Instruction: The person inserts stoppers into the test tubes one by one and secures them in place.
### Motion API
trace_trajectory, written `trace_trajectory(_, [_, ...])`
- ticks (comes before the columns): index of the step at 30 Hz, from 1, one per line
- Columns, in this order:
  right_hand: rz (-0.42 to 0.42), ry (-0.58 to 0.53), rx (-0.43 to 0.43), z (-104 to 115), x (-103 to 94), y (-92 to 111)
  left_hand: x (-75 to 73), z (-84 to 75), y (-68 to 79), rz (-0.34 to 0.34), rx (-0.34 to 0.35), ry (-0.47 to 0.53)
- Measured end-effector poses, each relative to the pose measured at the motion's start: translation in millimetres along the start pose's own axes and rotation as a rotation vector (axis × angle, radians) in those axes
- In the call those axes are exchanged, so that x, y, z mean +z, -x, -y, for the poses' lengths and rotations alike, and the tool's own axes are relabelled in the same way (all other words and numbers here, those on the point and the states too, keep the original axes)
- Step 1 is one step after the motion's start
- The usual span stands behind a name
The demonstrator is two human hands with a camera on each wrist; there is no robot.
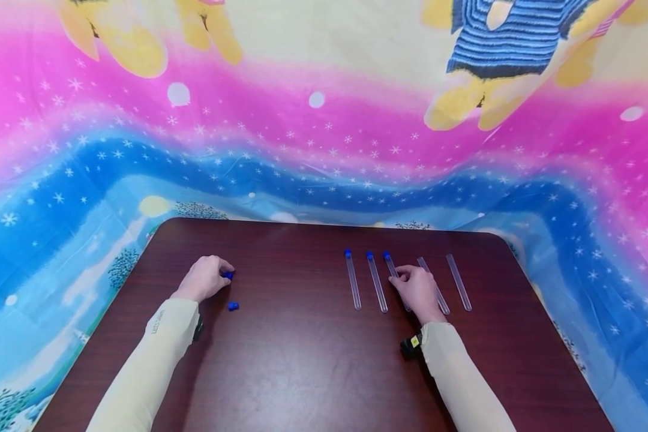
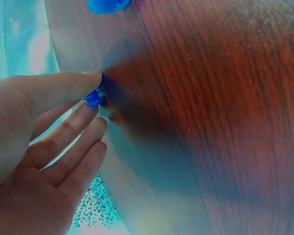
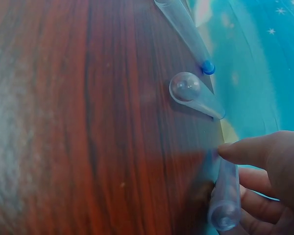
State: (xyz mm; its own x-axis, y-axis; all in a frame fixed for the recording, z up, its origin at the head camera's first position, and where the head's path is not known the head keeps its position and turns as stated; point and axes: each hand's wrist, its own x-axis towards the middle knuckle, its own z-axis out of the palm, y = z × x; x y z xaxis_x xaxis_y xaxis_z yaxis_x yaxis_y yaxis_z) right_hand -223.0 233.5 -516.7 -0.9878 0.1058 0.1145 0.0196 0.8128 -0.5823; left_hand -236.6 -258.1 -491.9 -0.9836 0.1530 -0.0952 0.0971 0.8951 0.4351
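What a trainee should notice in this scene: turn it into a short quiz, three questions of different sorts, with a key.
1. Of the five tubes on the table, how many have blue caps on them?
2. True or false: the left hand is holding a tube.
3. Counting from the left in the head view, which tube does the right hand grip?
A) the first
B) the third
C) the fifth

Key:
1. Three.
2. False; it pinches a loose blue cap.
3. B, the third tube.
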Motion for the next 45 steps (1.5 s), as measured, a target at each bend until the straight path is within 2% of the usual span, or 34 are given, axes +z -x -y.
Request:
trace_trajectory(25, [-0.013,0.032,-0.005,1.2,4.3,-0.9,0.0,2.4,0.4,-0.032,0.001,0.031])
trace_trajectory(36, [-0.021,0.024,-0.024,1.1,4.1,-0.4,1.2,3.4,0.5,-0.057,0.030,0.053])
trace_trajectory(45, [-0.020,0.026,-0.026,2.4,3.2,-0.6,3.4,-2.2,-2.0,-0.076,0.044,0.079])
